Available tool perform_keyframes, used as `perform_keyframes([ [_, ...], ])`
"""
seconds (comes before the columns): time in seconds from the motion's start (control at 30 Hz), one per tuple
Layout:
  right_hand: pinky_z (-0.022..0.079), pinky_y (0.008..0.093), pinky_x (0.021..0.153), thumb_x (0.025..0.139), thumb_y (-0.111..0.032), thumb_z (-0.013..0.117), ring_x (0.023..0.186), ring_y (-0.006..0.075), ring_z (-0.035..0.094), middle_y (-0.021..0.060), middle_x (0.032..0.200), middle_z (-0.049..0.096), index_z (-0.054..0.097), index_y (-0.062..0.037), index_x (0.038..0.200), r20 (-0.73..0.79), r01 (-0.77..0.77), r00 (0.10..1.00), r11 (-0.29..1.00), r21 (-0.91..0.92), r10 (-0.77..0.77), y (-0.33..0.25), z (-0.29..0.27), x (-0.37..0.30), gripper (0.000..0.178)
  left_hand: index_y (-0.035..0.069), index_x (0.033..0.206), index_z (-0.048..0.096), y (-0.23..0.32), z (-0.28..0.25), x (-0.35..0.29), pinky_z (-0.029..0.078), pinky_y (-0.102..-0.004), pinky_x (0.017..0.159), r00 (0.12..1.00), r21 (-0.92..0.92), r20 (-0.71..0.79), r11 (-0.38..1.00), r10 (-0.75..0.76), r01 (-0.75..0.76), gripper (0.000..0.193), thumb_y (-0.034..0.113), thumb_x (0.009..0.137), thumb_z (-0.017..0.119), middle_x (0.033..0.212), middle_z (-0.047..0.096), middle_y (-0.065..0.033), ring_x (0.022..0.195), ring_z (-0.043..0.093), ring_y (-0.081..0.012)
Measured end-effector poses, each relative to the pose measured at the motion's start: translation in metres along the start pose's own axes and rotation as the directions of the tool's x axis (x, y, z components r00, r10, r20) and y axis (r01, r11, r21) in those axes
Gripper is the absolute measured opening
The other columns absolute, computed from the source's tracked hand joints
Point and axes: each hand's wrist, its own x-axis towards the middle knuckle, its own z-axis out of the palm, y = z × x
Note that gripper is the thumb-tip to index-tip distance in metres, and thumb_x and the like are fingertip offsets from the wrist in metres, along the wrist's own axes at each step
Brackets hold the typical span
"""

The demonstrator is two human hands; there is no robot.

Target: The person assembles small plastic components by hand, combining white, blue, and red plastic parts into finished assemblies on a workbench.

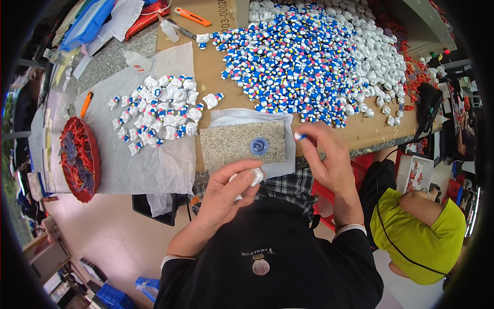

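Note:
My left hand (pixel 226 193) is closed around a small white figurine (pixel 256 176) just below the table's front edge. My right hand (pixel 327 157) pinches a tiny blue-and-white piece (pixel 300 136) between thumb and fingertip, a short way right of the figurine. Between and above the hands a speckled stone slab (pixel 226 147) lies on a white sheet, with a round blue cap (pixel 259 146) on it. A group of finished white, blue and red figurines (pixel 157 113) rests on white paper to the left.
A huge heap of blue, white and red figurines (pixel 314 56) covers the far right of the table. A red bowl of red bits (pixel 78 159) sits at the left. Glue bottles (pixel 138 61) and an orange cutter (pixel 192 16) lie at the back. A person in a yellow cap (pixel 422 237) sits at the right.

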Motion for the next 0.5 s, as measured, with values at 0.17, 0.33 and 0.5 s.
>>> perform_keyframes([
  [0.17, 0.045, 0.0298, 0.059, 0.078, 0.002, 0.062, 0.066, 0.0218, 0.055, 0.0099, 0.082, 0.061, 0.062, -0.0015, 0.096, 0.119, -0.041, 0.993, 0.975, 0.217, 0.016, -0.023, 0.005, -0.006, 0.018, 0.004, 0.116, 0.056, -0.003, 0.014, 0.006, 0.023, -0.0181, 0.043, 0.994, 0.093, -0.09, 0.993, -0.062, 0.07, 0.026, 0.005, 0.089, 0.056, 0.077, 0.051, 0.0013, 0.057, 0.038, -0.0017],
  [0.33, 0.045, 0.0293, 0.06, 0.077, 0.001, 0.064, 0.067, 0.0193, 0.057, 0.0097, 0.082, 0.062, 0.063, -0.001, 0.095, 0.167, 0.006, 0.984, 0.95, 0.313, -0.061, -0.018, 0.015, -0.008, 0.018, 0.004, 0.111, 0.057, -0.008, 0.013, 0.009, 0.032, -0.018, 0.042, 0.995, 0.018, -0.072, 0.997, -0.072, 0.073, 0.023, 0.005, 0.088, 0.057, 0.08, 0.054, -0.0008, 0.061, 0.047, -0.0041],
  [0.5, 0.046, 0.0313, 0.062, 0.074, -0.001, 0.067, 0.071, 0.0225, 0.059, 0.0093, 0.081, 0.062, 0.063, -0.0003, 0.091, 0.106, -0.117, 0.989, 0.981, 0.154, 0.101, -0.026, 0.02, 0.004, 0.018, 0.004, 0.11, 0.056, -0.005, 0.002, 0.002, 0.049, -0.0221, 0.052, 0.994, -0.066, -0.1, 0.997, -0.049, 0.042, 0.023, 0.004, 0.087, 0.057, 0.089, 0.059, -0.0057, 0.073, 0.059, -0.0117],
])
